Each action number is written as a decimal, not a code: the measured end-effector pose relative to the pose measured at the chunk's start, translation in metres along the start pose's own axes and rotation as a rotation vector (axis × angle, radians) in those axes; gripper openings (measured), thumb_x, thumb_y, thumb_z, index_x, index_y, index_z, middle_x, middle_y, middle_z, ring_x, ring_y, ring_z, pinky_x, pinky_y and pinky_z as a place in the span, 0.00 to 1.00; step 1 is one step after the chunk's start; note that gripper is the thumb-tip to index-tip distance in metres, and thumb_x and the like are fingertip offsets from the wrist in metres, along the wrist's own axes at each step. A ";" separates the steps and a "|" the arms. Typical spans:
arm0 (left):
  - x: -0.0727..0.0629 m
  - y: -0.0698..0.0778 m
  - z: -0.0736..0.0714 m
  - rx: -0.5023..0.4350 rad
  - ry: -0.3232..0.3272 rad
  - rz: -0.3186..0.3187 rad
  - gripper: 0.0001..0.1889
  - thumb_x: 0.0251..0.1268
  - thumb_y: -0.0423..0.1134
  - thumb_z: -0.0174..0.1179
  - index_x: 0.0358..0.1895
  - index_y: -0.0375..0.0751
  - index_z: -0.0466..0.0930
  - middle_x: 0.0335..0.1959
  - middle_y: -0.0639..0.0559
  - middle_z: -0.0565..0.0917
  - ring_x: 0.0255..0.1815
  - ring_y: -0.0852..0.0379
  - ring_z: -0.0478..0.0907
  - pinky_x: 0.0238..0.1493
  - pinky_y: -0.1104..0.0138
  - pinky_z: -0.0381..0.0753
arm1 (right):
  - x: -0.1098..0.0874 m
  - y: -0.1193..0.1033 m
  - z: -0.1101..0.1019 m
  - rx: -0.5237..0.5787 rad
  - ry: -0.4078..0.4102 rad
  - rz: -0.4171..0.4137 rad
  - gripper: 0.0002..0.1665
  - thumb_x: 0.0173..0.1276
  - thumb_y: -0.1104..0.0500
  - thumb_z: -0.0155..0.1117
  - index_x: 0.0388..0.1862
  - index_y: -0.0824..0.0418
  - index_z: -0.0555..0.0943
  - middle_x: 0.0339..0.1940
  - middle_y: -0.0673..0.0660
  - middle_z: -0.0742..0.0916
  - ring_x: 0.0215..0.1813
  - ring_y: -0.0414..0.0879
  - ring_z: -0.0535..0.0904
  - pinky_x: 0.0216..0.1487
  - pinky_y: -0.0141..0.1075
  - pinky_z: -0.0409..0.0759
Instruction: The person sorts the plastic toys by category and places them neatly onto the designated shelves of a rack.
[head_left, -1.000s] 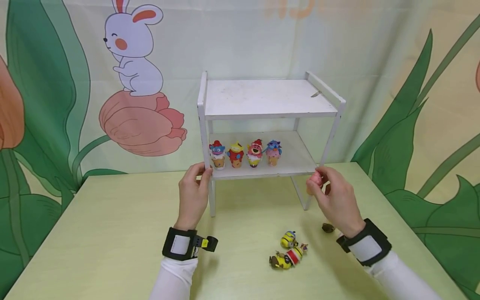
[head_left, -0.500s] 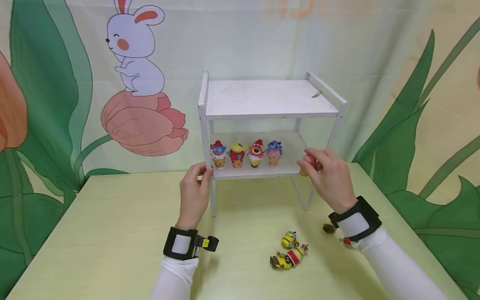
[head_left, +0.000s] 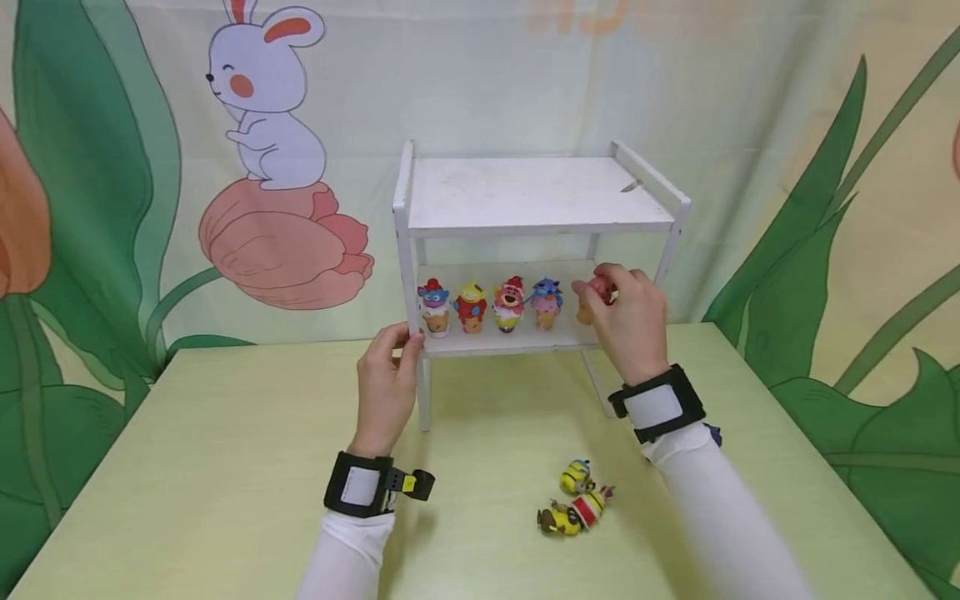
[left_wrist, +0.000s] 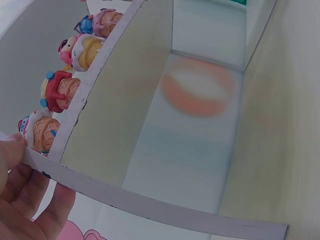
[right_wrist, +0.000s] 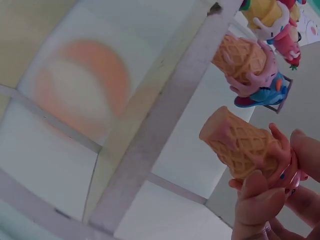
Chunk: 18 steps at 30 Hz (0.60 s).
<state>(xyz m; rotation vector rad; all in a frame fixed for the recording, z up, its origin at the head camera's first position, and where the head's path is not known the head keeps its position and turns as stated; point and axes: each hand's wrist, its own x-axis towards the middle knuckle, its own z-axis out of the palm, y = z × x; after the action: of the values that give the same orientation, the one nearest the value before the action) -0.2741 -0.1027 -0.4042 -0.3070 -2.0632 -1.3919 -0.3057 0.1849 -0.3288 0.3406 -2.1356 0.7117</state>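
Note:
My left hand grips the front left post of a small white two-tier rack, thumb in front and fingers behind. My right hand pinches a pink ice-cream-cone figurine by its top, over the right end of the lower shelf; its waffle cone points down in the head view. Left of it a row of similar cone figurines stands on that shelf: a blue one with a red top, a yellow-and-red one, a pink bear and a blue-and-pink one.
Several yellow minion figurines lie on the pale table in front of the rack. A dark purple item shows partly behind the right sleeve. A printed curtain hangs behind the rack.
My right hand has carried the pink cone figurine left and up, from beside the rack's right post to over the lower shelf. My left hand has stayed on the post.

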 end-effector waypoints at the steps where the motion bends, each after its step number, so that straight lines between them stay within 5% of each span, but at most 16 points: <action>1: 0.000 0.000 0.001 -0.002 0.001 0.001 0.13 0.72 0.37 0.56 0.52 0.33 0.79 0.45 0.45 0.81 0.45 0.55 0.77 0.39 0.61 0.81 | 0.002 0.000 0.002 0.000 0.001 0.011 0.19 0.63 0.52 0.73 0.37 0.69 0.84 0.26 0.59 0.85 0.30 0.56 0.78 0.30 0.47 0.74; 18: 0.000 -0.002 0.002 -0.010 0.004 0.001 0.13 0.72 0.37 0.56 0.52 0.33 0.79 0.46 0.46 0.81 0.45 0.54 0.77 0.40 0.61 0.81 | 0.005 0.001 0.020 0.015 0.005 0.117 0.21 0.62 0.50 0.73 0.36 0.69 0.84 0.27 0.60 0.84 0.34 0.56 0.78 0.34 0.48 0.75</action>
<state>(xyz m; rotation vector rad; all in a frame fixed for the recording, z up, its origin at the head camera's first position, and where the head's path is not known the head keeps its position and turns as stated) -0.2760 -0.1018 -0.4063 -0.3082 -2.0532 -1.4014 -0.3219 0.1735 -0.3352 0.2231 -2.1598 0.7950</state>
